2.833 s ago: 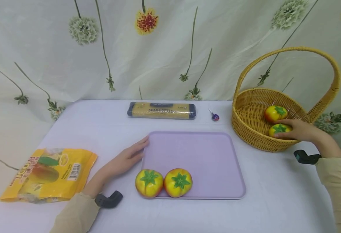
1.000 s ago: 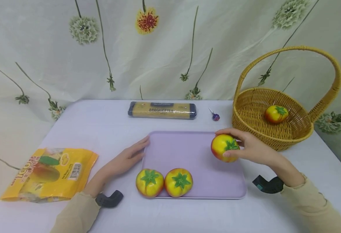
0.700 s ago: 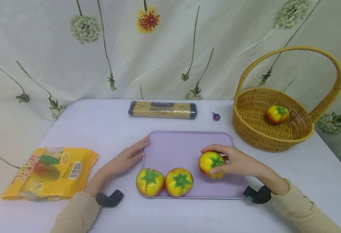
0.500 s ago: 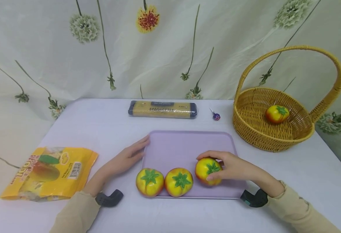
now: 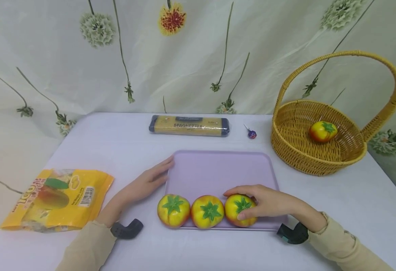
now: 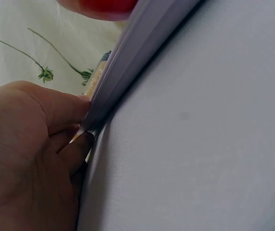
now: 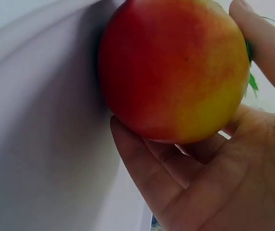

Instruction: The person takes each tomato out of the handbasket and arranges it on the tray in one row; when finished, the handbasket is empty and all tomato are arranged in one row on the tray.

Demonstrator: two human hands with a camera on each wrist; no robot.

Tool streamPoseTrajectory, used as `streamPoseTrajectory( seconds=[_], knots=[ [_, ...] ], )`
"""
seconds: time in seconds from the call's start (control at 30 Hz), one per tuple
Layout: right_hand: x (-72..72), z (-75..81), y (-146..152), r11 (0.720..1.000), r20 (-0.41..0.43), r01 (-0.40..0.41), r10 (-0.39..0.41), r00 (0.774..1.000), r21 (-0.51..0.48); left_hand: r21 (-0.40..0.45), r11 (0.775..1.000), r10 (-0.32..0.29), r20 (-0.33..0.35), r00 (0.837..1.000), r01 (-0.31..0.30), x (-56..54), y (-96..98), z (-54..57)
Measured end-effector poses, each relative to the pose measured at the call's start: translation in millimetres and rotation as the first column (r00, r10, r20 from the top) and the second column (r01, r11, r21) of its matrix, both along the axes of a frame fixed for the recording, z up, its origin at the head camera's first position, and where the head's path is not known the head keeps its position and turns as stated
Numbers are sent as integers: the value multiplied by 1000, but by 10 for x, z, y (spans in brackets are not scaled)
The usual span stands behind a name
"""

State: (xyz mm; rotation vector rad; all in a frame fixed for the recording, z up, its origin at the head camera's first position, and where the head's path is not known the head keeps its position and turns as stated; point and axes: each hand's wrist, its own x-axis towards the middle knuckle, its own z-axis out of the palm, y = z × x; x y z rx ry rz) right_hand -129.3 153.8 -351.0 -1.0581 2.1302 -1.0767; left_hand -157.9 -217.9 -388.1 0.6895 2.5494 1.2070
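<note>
My right hand [image 5: 265,201] holds a yellow-red persimmon [image 5: 233,209] with a green leafy top, low over the front of the lilac tray [image 5: 214,169]. In the right wrist view the fingers and thumb curl round this persimmon [image 7: 176,72], which sits at the tray surface. Left of it are a second persimmon [image 5: 201,212] and a third one [image 5: 166,212], side by side along the tray's front edge. My left hand [image 5: 146,184] rests at the tray's left edge. The left wrist view has its thumb and fingers [image 6: 67,110] touching the rim.
A wicker basket [image 5: 296,156] with a tall handle stands at the right, one persimmon [image 5: 323,131] inside. Behind the tray lie a spaghetti pack [image 5: 189,126] and a lollipop [image 5: 252,134]. A yellow mango candy bag [image 5: 59,199] lies at the left.
My right hand took a persimmon from the basket, carried it left over the tray and lowered it beside the other two. My left hand stayed at the tray edge.
</note>
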Motion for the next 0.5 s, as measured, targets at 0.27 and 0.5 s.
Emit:
streamPoseTrajectory(
  seconds=[0.27,0.5],
  knots=[
    [19,24,13,999,-33,-20,22,999,39,-1,1000,-4,-1,1000,4,-6,0,-7],
    [27,45,21,998,-23,-40,41,999,55,-2,1000,-5,3,1000,5,-7,3,2]
  ],
)
